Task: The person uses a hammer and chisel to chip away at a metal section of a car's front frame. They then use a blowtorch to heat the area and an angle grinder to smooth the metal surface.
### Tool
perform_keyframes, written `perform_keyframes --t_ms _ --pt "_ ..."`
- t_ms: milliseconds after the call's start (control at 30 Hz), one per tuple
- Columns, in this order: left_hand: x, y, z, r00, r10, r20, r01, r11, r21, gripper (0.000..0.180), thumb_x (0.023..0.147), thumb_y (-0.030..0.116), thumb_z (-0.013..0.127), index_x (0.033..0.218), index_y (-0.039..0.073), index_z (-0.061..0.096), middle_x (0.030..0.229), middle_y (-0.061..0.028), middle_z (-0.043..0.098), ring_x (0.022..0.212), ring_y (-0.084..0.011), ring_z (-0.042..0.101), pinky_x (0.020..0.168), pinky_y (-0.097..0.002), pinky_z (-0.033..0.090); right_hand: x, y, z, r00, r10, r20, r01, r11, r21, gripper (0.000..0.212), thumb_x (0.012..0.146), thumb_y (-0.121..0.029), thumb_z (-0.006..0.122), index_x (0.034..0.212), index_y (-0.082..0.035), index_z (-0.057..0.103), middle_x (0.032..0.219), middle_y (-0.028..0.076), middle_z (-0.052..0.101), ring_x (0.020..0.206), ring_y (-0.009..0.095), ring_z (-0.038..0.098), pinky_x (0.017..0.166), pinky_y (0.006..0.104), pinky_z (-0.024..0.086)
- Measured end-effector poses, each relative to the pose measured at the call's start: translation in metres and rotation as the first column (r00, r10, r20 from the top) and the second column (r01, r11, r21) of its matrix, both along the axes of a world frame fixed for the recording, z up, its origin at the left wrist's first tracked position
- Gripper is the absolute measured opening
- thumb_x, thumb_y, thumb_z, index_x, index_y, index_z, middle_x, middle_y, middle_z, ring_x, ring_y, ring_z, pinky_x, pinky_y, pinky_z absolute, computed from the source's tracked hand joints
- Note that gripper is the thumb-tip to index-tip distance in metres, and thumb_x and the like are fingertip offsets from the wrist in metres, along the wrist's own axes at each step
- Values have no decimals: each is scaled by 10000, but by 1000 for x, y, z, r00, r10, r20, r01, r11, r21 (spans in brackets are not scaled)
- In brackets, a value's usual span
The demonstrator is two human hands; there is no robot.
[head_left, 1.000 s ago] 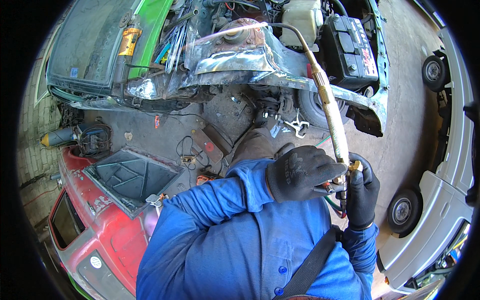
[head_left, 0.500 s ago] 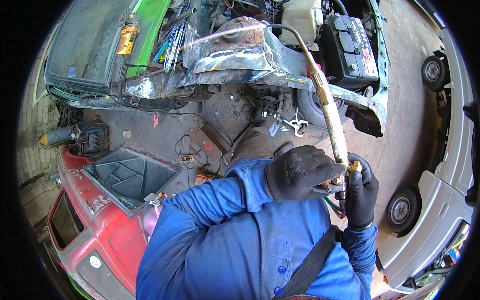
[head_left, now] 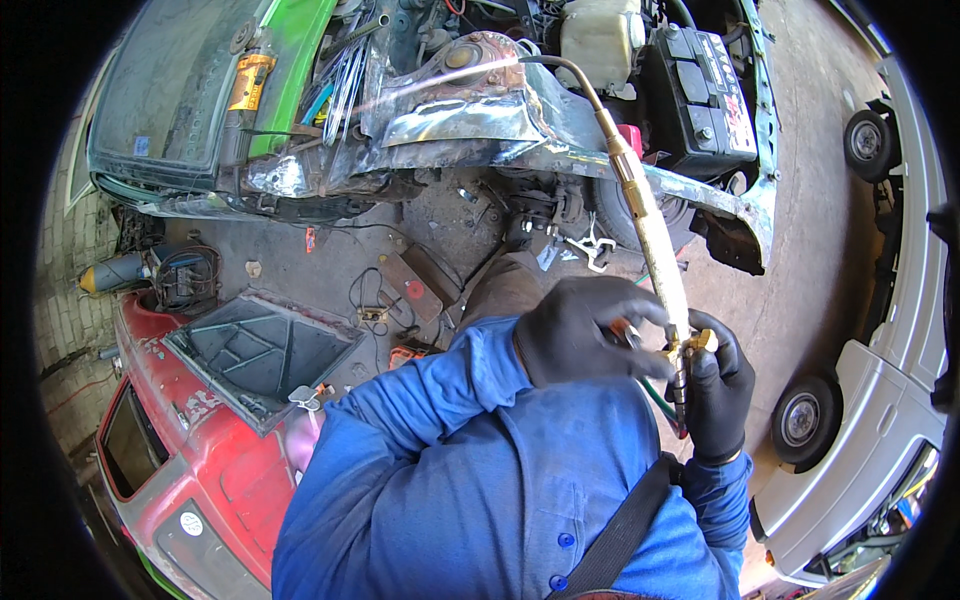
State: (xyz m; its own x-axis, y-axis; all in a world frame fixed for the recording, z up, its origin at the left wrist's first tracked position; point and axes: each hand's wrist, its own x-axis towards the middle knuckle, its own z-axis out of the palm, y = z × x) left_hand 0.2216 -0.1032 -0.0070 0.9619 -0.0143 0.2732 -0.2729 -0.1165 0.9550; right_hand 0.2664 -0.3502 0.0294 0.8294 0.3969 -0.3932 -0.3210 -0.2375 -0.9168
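Though grimy, grey floor [head_left: 810,180] below brass-coloured torch [head_left: 655,235], red car [head_left: 235,460] at left

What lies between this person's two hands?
The lower end of the torch runs between left hand and right hand; the head view shows it.

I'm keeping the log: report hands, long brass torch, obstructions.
Right black-gloved hand gripping long brass torch near its base. Left black-gloved hand blurred, grip unclear. Torch lit; pale flame overlaps rusty round metal mount on camera.
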Motion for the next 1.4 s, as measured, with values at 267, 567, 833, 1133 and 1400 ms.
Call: perform_keyframes --t_ms 267,567,833,1133,1400 --pt "17 25 -16 889 146 -434 -301 901 -314 217 1131 100 657 1295 -36 704 1077 -56 758 897 -80 702 780 -264 604 -3 8 -1 998 -70 9 70 998 -8 357 1073 -197 730 1323 47 657 1063 107 746 824 119 704 707 282 592" --pt "36 36 -16 919 140 -369 -250 930 -269 372 1078 157 764 1386 -40 696 1185 -87 798 1022 -99 737 905 -301 621 10 6 4 999 -53 -8 52 995 -82 349 1074 -213 719 1293 55 673 1003 123 751 748 139 713 639 282 600" --pt "40 38 -20 911 150 -385 -224 962 -155 380 1006 194 853 1288 -39 749 1130 -116 821 1022 -122 756 887 -307 619 20 -1 3 1000 -18 8 19 991 -136 586 1031 -479 803 1249 54 695 974 110 744 742 162 743 612 298 620" --pt "46 50 -26 920 195 -340 -232 970 -69 385 989 230 872 1257 -26 769 1127 -154 829 1006 -163 776 884 -330 620 25 9 7 998 -11 -55 2 986 -165 629 1033 -528 786 1257 51 684 986 124 769 775 175 752 675 305 614" --pt "31 56 -19 978 40 204 -97 956 278 487 868 344 914 1258 89 772 876 -47 691 764 -208 669 729 -403 536 24 14 2 994 -54 -91 43 993 -112 634 1029 -526 791 1263 52 678 957 113 749 695 166 735 593 291 601"
